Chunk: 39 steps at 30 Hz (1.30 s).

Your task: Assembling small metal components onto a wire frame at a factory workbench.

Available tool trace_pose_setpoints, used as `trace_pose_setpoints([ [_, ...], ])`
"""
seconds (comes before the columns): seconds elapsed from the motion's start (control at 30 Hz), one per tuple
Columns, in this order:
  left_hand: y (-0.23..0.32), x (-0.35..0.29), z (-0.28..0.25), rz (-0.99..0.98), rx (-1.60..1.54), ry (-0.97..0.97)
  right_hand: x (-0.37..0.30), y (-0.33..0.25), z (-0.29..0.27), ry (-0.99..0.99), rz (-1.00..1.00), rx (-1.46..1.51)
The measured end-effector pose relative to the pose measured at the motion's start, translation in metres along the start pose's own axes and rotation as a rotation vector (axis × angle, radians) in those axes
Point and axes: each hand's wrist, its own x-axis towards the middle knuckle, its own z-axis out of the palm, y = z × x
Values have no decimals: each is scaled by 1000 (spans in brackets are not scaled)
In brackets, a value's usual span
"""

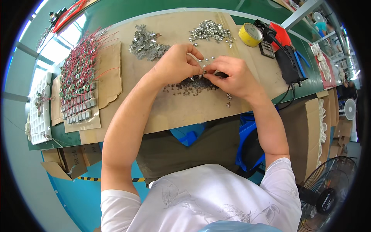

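Note:
My left hand [177,63] and my right hand [232,74] meet above the brown-covered bench, fingertips pinched together and almost touching. A small shiny metal part [204,72] shows at the fingertips; its exact kind is too small to tell. Something dark [221,74] shows between the right thumb and fingers, mostly hidden. Just below the hands lies a spread of tiny dark pieces [189,89]. A few silver bits [228,99] lie beside the right wrist. Beyond the left hand is a heap of flat grey metal pieces [145,44]; farther right sits a heap of shiny silver parts [210,31].
At left, many small boards with red wires [79,69] stand on cardboard [110,75], beside a white compartment tray [39,112]. At right are yellow tape [250,34], a black device with a cable [290,65] and a red bin [281,34]. A fan [328,197] stands lower right.

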Motion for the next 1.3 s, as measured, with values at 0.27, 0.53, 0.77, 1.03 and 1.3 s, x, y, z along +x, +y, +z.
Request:
trace_pose_setpoints([
  [0.27, 1, 1, -10, 101, 259, 5, -2, 4, -7, -127, 84, -52],
  [0.53, 1, -5, -10, 73, 375, -34, -22, -10, -48, -240, 261, 76],
  [0.77, 5, -4, -9, 53, 391, -46, -52, -23, -50, -245, 384, 88],
  [1.03, 3, -4, -9, 38, 412, -16, -62, -20, -43, -177, 367, 96],
  [1.3, 12, 0, 3, 104, 357, 18, -58, -16, -43, -62, 295, 73],
])
